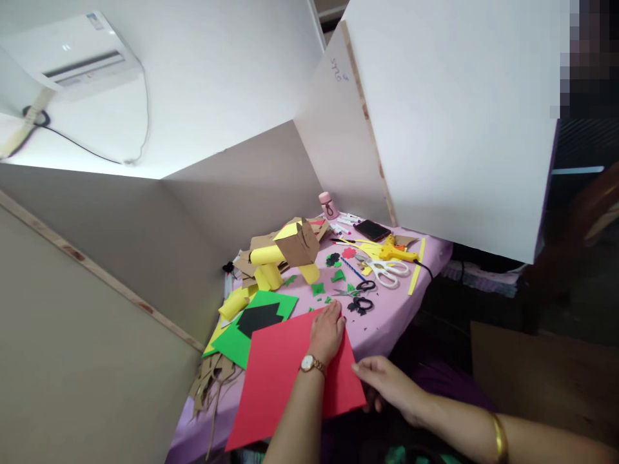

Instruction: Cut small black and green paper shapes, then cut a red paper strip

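Observation:
A large red paper sheet (275, 380) lies on the near part of the purple-covered table (387, 309). My left hand (326, 332), with a watch on its wrist, rests flat on the sheet's far corner, fingers stretched out. My right hand (387, 383), a gold bangle on its arm, pinches the sheet's near right corner at the table edge. Beside the red sheet lies a green sheet (242, 338) with a black cut-out (258, 317) on top.
Further back stand a brown cardboard and yellow-tube model (290, 251), white-handled scissors (389, 270), a yellow glue gun (396, 251), black scissors (360, 303), a phone (371, 229), a pink bottle (327, 205) and green scraps. White partition boards (449, 116) enclose the table. Cardboard strips (213, 377) hang at the left edge.

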Motion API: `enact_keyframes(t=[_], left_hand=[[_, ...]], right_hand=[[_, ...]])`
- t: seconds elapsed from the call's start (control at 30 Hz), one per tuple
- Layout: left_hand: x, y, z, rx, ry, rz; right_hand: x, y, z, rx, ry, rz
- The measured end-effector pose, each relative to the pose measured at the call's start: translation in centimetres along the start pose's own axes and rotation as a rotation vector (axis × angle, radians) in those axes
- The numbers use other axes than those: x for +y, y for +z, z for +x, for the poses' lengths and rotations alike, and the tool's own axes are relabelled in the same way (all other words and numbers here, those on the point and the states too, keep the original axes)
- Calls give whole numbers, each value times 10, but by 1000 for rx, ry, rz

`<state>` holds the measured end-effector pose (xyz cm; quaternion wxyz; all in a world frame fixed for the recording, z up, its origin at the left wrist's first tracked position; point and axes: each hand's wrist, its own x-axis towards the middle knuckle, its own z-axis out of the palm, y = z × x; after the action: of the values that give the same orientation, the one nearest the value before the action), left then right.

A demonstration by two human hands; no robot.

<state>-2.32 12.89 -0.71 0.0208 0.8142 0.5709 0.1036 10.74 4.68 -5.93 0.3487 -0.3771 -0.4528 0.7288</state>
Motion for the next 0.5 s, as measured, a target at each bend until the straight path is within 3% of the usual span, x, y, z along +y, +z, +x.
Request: enact_keyframes(t=[0.13,0.33,0.5], left_hand=[[0,1,-1,-36,-18,23],[3,1,-3,-83,-65,64],[6,-2,-4,-88,-74,75]], right_hand=[[-1,1,8,-4,-5,2],[21,6,-8,-87,71,-14],[25,5,-13,-102,78,-36]])
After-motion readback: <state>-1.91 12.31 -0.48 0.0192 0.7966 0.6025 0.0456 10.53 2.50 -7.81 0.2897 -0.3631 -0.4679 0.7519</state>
